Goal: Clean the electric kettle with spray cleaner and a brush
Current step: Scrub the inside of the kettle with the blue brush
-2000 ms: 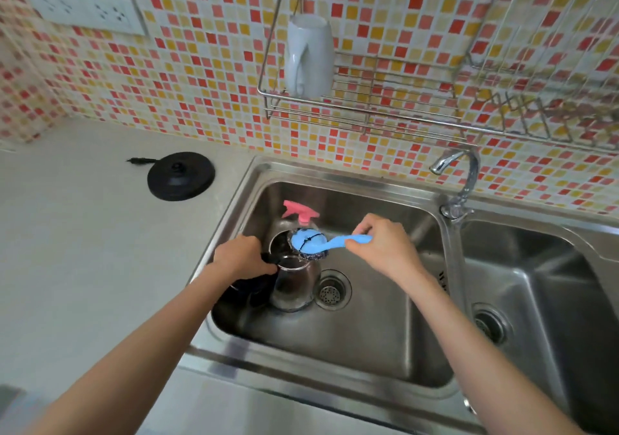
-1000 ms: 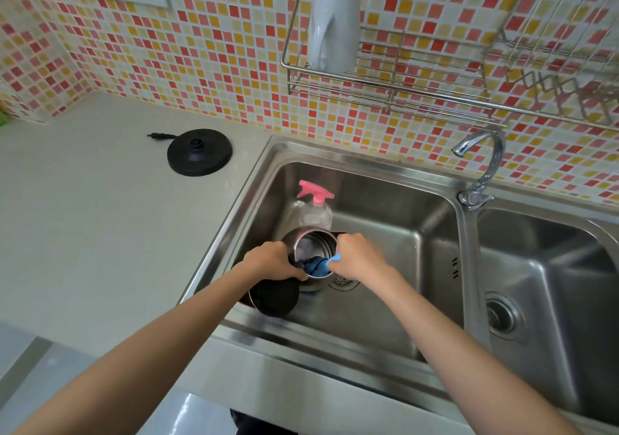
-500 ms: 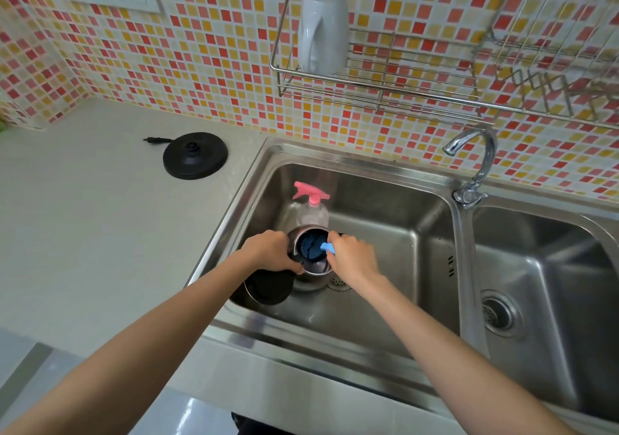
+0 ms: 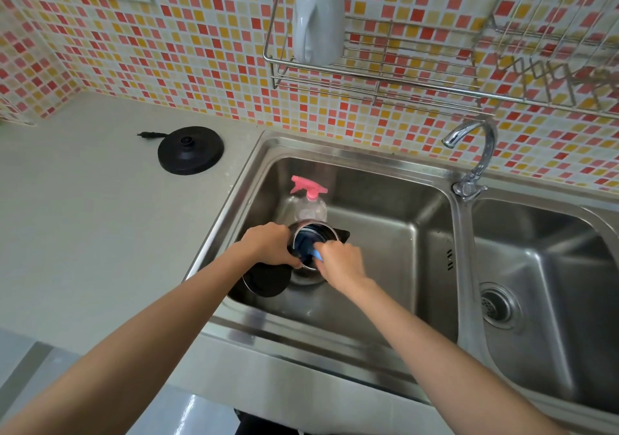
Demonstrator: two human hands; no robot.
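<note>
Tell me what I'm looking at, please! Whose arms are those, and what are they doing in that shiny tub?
There is no machine here. A person wears a camera on their head, so you see their own two bare arms reaching forward. There is only this one view, looking down.

The shiny tub is a steel kitchen sink. In it stands a round steel electric kettle with its black lid flipped open. The left hand grips the kettle's rim. The right hand holds a blue brush pushed down inside; only a bit of its handle shows.

Behind the kettle stands a clear spray bottle with a pink trigger top. On the grey counter lies the kettle's round black base. A white mug hangs upside down on a wire rack above.
</note>
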